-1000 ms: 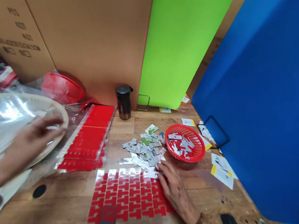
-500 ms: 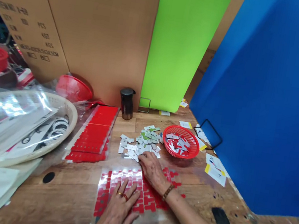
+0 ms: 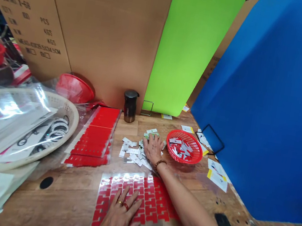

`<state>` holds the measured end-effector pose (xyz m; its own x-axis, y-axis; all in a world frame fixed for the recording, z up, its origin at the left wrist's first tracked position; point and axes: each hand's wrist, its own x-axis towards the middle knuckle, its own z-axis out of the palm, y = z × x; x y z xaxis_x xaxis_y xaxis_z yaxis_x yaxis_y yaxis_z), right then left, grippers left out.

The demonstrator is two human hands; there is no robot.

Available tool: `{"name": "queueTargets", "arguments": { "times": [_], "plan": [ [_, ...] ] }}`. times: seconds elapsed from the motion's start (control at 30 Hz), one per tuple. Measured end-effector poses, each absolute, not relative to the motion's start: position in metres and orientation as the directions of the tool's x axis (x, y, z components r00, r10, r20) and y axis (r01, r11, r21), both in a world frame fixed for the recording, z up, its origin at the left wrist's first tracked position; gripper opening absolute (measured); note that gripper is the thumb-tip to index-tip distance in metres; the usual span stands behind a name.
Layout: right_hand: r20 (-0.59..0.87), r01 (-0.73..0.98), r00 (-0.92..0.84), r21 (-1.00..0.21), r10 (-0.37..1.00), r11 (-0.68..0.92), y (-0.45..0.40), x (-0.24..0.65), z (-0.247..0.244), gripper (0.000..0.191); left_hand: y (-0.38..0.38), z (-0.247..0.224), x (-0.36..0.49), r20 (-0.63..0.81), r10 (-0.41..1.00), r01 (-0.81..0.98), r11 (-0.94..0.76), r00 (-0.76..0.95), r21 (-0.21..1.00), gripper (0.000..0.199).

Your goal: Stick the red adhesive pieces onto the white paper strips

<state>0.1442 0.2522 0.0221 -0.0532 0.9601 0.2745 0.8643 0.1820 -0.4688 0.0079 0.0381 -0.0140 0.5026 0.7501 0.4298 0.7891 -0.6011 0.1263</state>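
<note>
My left hand lies flat with fingers spread on a clear plastic sheet of red die-cut shapes near the table's front edge. My right hand reaches past that sheet and rests on a loose pile of small white and green printed pieces. Its fingers are stretched out and slightly apart over the pile, and the fingertips touch pieces at its far side. Under the palm, part of the pile is hidden. Just right of this hand stands a red plastic basket holding more of the small pieces.
Left of the pile lie stacked red sheets. Behind them stand a dark lidded jug, a cardboard box and a green panel. A large cream basket fills the left; a blue panel borders the right.
My right hand has moved forward from the near edge of the pile onto its far part. My left hand stays flat on the red sheet. The view has shifted slightly.
</note>
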Motion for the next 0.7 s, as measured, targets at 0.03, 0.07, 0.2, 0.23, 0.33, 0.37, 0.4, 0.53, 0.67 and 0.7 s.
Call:
{"name": "queueTargets", "arguments": {
  "times": [0.03,0.07,0.2,0.23,0.33,0.37,0.4,0.53,0.67,0.7],
  "plan": [
    [0.272,0.858,-0.063,-0.476,0.960,0.191,0.246,0.137,0.021,0.037,0.038,-0.012,0.009,0.425,0.756,0.791,-0.597,0.498,0.135,0.052],
    [0.269,0.849,-0.082,-0.485,0.960,0.208,0.241,0.129,0.021,0.038,0.038,-0.009,0.009,0.416,0.763,0.792,-0.593,0.495,0.144,0.051],
    [0.262,0.783,-0.184,-0.544,0.947,0.302,0.230,0.120,0.032,0.039,0.038,-0.002,0.010,0.377,0.786,0.795,-0.580,0.490,0.177,0.050],
    [0.261,0.761,-0.206,-0.563,0.943,0.322,0.229,0.125,0.037,0.038,0.038,-0.002,0.010,0.374,0.788,0.792,-0.581,0.489,0.186,0.050],
    [0.247,0.706,-0.250,-0.616,0.936,0.351,0.222,0.160,0.053,0.030,0.038,-0.003,0.009,0.370,0.798,0.788,-0.574,0.477,0.223,0.049],
    [0.232,0.692,-0.270,-0.627,0.934,0.356,0.217,0.174,0.057,0.027,0.037,-0.002,0.009,0.365,0.803,0.788,-0.569,0.471,0.236,0.049],
    [0.219,0.686,-0.279,-0.636,0.935,0.354,0.211,0.189,0.060,0.024,0.037,-0.002,0.008,0.360,0.808,0.788,-0.565,0.467,0.245,0.048],
    [0.158,0.695,-0.290,-0.644,0.944,0.321,0.177,0.232,0.057,0.012,0.036,0.005,0.011,0.326,0.827,0.800,-0.543,0.458,0.254,0.045],
    [0.106,0.695,-0.287,-0.662,0.952,0.283,0.159,0.240,0.040,0.005,0.036,0.010,0.013,0.290,0.836,0.806,-0.536,0.465,0.252,0.045],
    [0.100,0.691,-0.282,-0.668,0.954,0.275,0.158,0.239,0.036,0.006,0.037,0.011,0.012,0.284,0.836,0.805,-0.537,0.469,0.253,0.046]
  ]
}}
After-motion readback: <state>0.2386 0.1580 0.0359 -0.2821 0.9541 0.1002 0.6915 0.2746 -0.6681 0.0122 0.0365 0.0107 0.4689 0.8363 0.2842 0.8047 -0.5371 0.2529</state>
